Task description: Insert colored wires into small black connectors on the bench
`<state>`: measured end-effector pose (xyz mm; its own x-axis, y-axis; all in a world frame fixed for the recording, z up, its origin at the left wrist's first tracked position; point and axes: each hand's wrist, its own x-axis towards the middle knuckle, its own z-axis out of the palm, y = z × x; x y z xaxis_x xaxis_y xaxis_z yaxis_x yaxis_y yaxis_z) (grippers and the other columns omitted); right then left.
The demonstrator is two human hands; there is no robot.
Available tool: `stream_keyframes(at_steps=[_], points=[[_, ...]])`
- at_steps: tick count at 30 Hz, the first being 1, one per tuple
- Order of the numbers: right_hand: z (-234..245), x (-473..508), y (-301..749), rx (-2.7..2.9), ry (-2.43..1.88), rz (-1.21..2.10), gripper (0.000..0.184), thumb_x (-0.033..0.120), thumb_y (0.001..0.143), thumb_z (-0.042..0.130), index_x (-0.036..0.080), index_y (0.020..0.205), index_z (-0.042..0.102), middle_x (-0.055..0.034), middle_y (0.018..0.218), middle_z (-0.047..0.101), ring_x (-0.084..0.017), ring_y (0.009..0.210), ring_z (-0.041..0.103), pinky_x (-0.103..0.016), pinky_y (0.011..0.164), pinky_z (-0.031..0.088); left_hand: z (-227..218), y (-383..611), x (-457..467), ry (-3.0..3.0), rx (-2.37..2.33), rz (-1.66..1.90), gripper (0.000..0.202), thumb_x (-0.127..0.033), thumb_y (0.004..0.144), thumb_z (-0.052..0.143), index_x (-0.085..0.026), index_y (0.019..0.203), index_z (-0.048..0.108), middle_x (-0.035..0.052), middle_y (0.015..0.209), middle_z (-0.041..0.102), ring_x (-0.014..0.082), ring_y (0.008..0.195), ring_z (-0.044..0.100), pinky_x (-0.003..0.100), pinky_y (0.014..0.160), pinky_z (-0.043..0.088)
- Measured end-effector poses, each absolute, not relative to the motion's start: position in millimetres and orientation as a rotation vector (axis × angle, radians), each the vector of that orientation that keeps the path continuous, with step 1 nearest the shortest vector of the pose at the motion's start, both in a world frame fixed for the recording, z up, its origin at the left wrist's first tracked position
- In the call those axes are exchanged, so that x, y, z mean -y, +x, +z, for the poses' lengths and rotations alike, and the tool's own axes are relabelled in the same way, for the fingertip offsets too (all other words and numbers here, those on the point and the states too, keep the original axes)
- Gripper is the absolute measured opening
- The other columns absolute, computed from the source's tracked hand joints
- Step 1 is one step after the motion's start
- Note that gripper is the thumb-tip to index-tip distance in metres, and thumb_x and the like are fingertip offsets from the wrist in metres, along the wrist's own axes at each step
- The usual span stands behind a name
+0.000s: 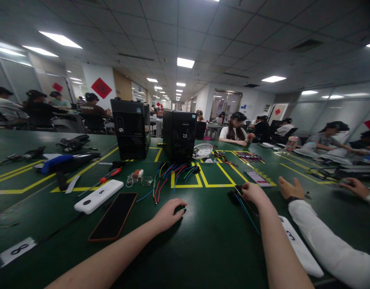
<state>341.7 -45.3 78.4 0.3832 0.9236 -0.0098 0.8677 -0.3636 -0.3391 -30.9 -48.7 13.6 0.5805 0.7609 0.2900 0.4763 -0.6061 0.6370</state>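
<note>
My left hand [169, 213] rests low over the green table, fingers bent, with a gap between thumb and forefinger and nothing in it. Ahead of it lies a fan of red, blue, green and yellow wires [160, 180]. A dark phone with a brown edge [114, 216] is to its left. My right hand [253, 195] is further right, its fingers closed at the top of a small bundle of blue and green wires [247, 212] with black ends. What exactly the fingers pinch is too small to make out. My forearm and hand partly cover a dark object there.
Two black computer cases [179, 136] stand ahead. White power banks marked with numbers [99, 196] lie left and right. A red-handled screwdriver [111, 174], earphones [135, 176] and a white fan [203, 150] lie about. A co-worker's hand [291, 188] and white sleeve are close on my right.
</note>
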Motion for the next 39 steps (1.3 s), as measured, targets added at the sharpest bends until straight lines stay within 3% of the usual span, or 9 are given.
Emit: stream_keyframes(at_steps=[6,17,26,33,39], points=[[75.0,43.0,343.1,1.638,-2.283,0.563,0.028,0.011,0.073,0.048,0.014,0.098,0.062,-0.0088,0.070,0.064,-0.014,0.057,0.057,-0.022,0.052,0.037,12.6,-29.8,48.0,2.318,-0.994,0.761,0.024,-0.024,0.081,0.052,-0.022,0.104,0.059,0.0044,0.109,0.060,0.0200,0.106,0.051,0.033,0.097,0.037],[74.2,40.5,340.1,1.712,-2.328,0.520,0.037,0.010,0.073,0.046,0.012,0.107,0.060,-0.0049,0.068,0.064,-0.010,0.057,0.056,-0.018,0.052,0.037,10.0,-29.8,46.7,2.330,-0.987,0.770,0.024,-0.025,0.082,0.051,-0.022,0.104,0.059,0.0040,0.109,0.060,0.0194,0.105,0.051,0.033,0.096,0.037],[68.6,37.1,341.9,1.557,-2.382,0.790,0.044,0.011,0.077,0.040,0.015,0.120,0.053,-0.0047,0.070,0.063,-0.010,0.055,0.056,-0.020,0.051,0.042,11.1,-30.3,47.7,2.329,-0.982,0.765,0.023,-0.024,0.082,0.051,-0.022,0.104,0.059,0.0038,0.108,0.059,0.0195,0.105,0.051,0.033,0.096,0.037],[71.8,36.2,313.0,1.874,-2.349,0.289,0.031,0.013,0.073,0.049,0.013,0.098,0.066,-0.0103,0.092,0.066,-0.017,0.080,0.060,-0.021,0.065,0.041,12.8,-30.5,48.7,2.301,-0.999,0.765,0.027,-0.023,0.081,0.051,-0.022,0.107,0.057,0.0050,0.110,0.059,0.0200,0.106,0.051,0.034,0.096,0.037],[59.8,38.3,217.4,2.259,-1.729,0.035,0.040,0.004,0.077,0.038,0.018,0.104,0.064,-0.0097,0.096,0.062,-0.017,0.088,0.056,-0.025,0.077,0.040,3.5,-32.2,44.3,2.230,-1.002,0.941,0.064,-0.020,0.070,0.060,-0.019,0.130,0.036,0.0094,0.134,0.040,0.0231,0.124,0.036,0.039,0.106,0.025]])
